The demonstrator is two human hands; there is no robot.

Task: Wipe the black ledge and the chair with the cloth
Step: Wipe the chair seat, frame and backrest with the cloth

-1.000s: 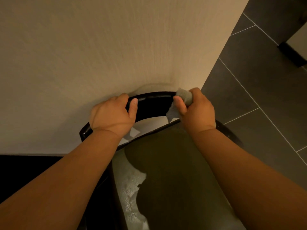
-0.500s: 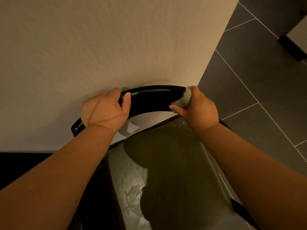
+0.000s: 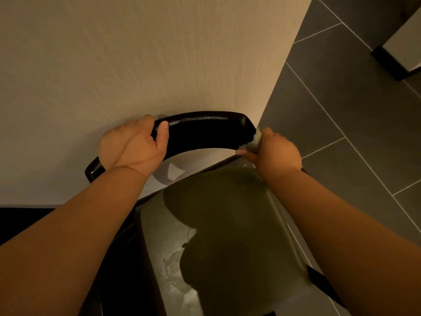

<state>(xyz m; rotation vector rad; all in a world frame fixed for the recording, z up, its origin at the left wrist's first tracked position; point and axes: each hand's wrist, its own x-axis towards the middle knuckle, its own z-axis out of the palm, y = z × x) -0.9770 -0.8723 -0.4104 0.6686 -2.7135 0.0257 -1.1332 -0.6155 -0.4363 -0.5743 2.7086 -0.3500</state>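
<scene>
Two grips: left hand (image 3: 132,148) curls over chair backrest (image 3: 205,131), right hand (image 3: 278,151) pinches cloth (image 3: 256,140) at its end.

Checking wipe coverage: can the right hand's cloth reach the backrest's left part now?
Probably not fully: the left hand grips the backrest there, covering it, while the right hand pinches the cloth at its right end.

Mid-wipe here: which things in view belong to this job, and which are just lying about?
Job: chair backrest, chair seat, cloth, left hand gripping the backrest, right hand holding the cloth.
Lying about: wall, floor tiles, dark furniture base.
</scene>
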